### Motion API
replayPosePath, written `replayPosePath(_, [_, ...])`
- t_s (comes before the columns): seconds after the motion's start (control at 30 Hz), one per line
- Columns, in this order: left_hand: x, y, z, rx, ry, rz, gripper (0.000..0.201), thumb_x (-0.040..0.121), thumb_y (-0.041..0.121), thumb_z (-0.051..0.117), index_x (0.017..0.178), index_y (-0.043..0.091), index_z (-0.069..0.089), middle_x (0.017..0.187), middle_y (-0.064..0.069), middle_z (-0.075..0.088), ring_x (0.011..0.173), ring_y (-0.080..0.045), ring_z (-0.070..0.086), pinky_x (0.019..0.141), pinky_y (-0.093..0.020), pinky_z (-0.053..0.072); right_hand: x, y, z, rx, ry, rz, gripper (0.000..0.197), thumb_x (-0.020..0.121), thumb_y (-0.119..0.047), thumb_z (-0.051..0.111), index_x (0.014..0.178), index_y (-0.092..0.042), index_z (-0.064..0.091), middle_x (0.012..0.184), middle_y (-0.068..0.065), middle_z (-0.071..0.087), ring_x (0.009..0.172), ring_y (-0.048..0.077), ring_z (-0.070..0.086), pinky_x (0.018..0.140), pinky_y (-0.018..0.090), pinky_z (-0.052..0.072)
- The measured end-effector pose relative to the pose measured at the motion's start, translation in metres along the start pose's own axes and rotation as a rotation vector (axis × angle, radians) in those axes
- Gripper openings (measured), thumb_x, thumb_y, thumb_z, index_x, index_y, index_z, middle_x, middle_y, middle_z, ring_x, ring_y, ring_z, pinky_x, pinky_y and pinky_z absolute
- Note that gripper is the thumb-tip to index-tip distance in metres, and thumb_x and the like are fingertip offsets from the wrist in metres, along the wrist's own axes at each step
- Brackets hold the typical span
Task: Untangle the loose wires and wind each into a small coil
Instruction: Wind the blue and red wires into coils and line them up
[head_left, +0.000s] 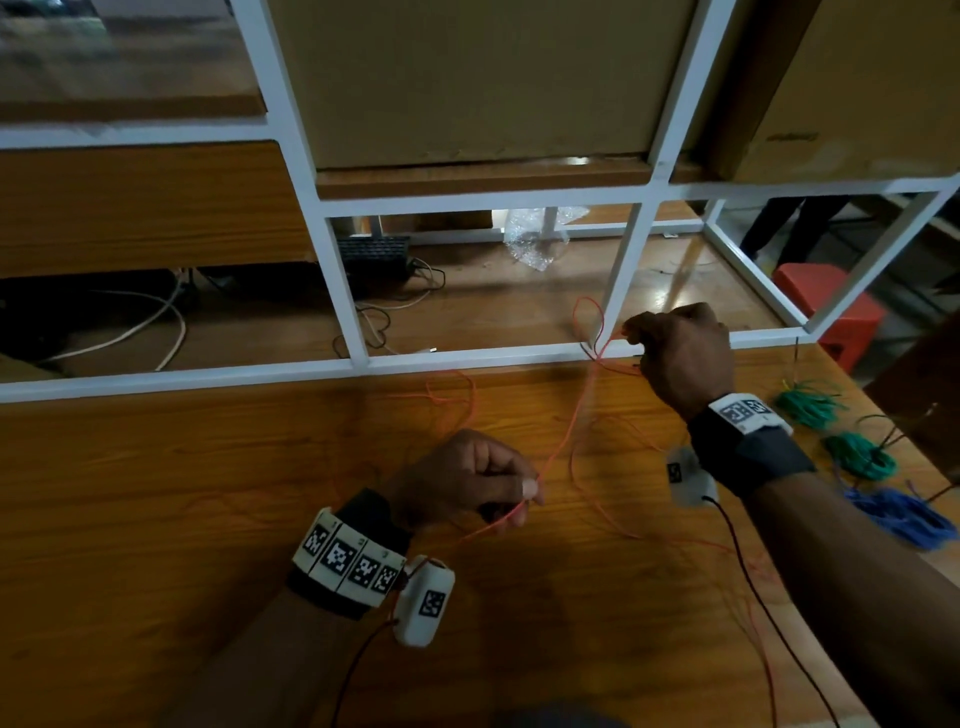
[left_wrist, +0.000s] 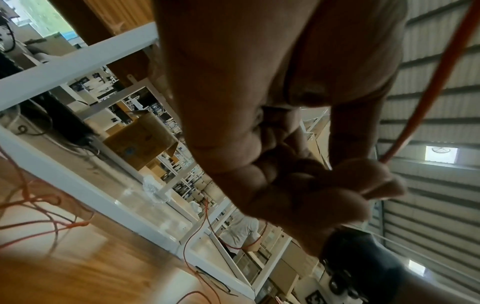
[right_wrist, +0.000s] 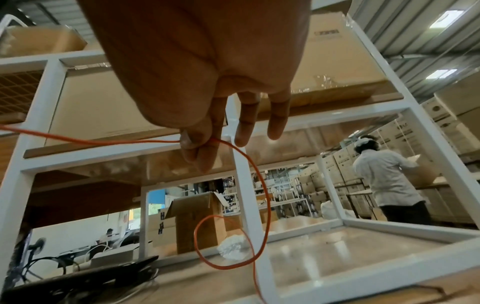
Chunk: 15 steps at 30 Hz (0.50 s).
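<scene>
Both hands work one orange wire (head_left: 566, 436) above the wooden table (head_left: 156, 519): the left hand (head_left: 467, 480) pinches it near the table, the right hand (right_wrist: 200, 115) pinches it higher, a loop dangling below. Easing that loop open before pulling taut would likely avoid a knot. Carton printing is unreadable.

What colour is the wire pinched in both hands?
Orange. The wire shows best in the right wrist view, looping below the right hand.

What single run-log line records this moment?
left hand: pinches orange wire | right hand: pinches same wire, raised | coils: table's right edge
</scene>
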<state>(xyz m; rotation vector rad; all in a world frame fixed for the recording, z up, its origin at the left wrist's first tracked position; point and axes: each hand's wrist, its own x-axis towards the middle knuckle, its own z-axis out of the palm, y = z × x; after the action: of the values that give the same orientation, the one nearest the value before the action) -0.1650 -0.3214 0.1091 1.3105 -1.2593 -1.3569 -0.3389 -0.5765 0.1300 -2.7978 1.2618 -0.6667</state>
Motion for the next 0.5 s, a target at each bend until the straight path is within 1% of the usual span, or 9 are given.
replayPosePath(0.03, [0.001,0.0,0.0,-0.01,0.047,0.009,0.019,0.097,0.009,0.062,0.101,-0.009,0.069,0.079,-0.013,0.07,0.064,-0.02,0.063,0.058,-0.027,0.053,-0.002,-0.004,0.003,0.029,-0.02,0.006,0.035,0.096,-0.011,0.064,0.128,-0.022,0.069,0.115,0.009,0.076,0.111,0.04,0.056,0.086,0.053,0.052])
replayPosePath(0.1, [0.005,0.001,0.0,-0.068,0.198,0.021,0.019,0.096,0.012,0.064,0.102,-0.005,0.07,0.082,-0.014,0.072,0.064,-0.02,0.063,0.056,-0.026,0.052,-0.015,-0.015,0.005,0.11,-0.067,0.014,0.056,0.098,-0.026,0.067,0.15,-0.022,0.047,0.137,0.015,0.063,0.119,0.042,0.055,0.091,0.057,0.053])
replayPosePath(0.13, [0.009,0.002,0.001,-0.102,0.27,0.025,0.018,0.096,0.014,0.065,0.102,-0.002,0.071,0.083,-0.013,0.072,0.065,-0.019,0.064,0.055,-0.026,0.053,-0.026,-0.022,0.003,0.169,-0.082,-0.007,0.064,0.097,-0.032,0.069,0.153,-0.023,0.04,0.142,0.015,0.056,0.122,0.039,0.054,0.095,0.056,0.052])
replayPosePath(0.17, [0.013,0.002,0.001,-0.135,0.329,0.032,0.017,0.096,0.015,0.065,0.103,0.001,0.071,0.084,-0.012,0.073,0.067,-0.017,0.066,0.056,-0.025,0.053,-0.039,-0.031,0.002,0.229,-0.089,-0.03,0.06,0.098,-0.039,0.067,0.151,-0.024,0.042,0.141,0.012,0.056,0.122,0.034,0.055,0.096,0.053,0.053])
replayPosePath(0.23, [0.023,0.001,0.004,-0.189,0.422,0.055,0.017,0.095,0.016,0.065,0.105,0.004,0.071,0.087,-0.011,0.074,0.071,-0.017,0.068,0.058,-0.025,0.054,-0.066,-0.05,-0.004,0.387,-0.156,-0.049,0.042,0.1,-0.057,0.053,0.123,-0.024,0.065,0.117,0.004,0.068,0.104,0.021,0.064,0.088,0.047,0.056])
replayPosePath(0.3, [0.033,0.0,0.006,-0.229,0.506,0.08,0.015,0.094,0.016,0.067,0.104,0.006,0.072,0.089,-0.011,0.076,0.074,-0.019,0.07,0.06,-0.027,0.056,-0.09,-0.067,-0.012,0.612,-0.376,0.02,0.067,0.095,-0.078,0.038,0.087,-0.023,0.076,0.086,-0.002,0.076,0.081,0.017,0.07,0.079,0.046,0.057])
replayPosePath(0.37, [0.043,-0.002,0.009,-0.242,0.565,0.099,0.015,0.093,0.016,0.069,0.102,0.004,0.073,0.089,-0.012,0.076,0.077,-0.02,0.072,0.062,-0.031,0.057,-0.106,-0.078,-0.016,0.803,-0.544,0.114,0.078,0.089,-0.087,0.039,0.078,-0.02,0.078,0.077,0.01,0.075,0.071,0.026,0.07,0.073,0.045,0.054])
replayPosePath(0.43, [0.053,-0.001,0.015,-0.225,0.593,0.102,0.013,0.092,0.014,0.07,0.097,0.002,0.074,0.087,-0.012,0.077,0.077,-0.02,0.073,0.063,-0.031,0.057,-0.115,-0.085,-0.014,0.926,-0.552,0.133,0.065,0.09,-0.077,0.056,0.074,-0.017,0.076,0.075,0.025,0.068,0.058,0.029,0.056,0.058,0.042,0.042])
replayPosePath(0.5, [0.06,0.001,0.019,-0.181,0.606,0.111,0.009,0.092,0.013,0.07,0.091,0.004,0.074,0.084,-0.011,0.077,0.074,-0.018,0.072,0.061,-0.027,0.055,-0.119,-0.092,-0.014,1.013,-0.519,0.172,0.049,0.094,-0.054,0.069,0.07,-0.012,0.071,0.074,0.029,0.064,0.06,0.024,0.051,0.059,0.037,0.038])
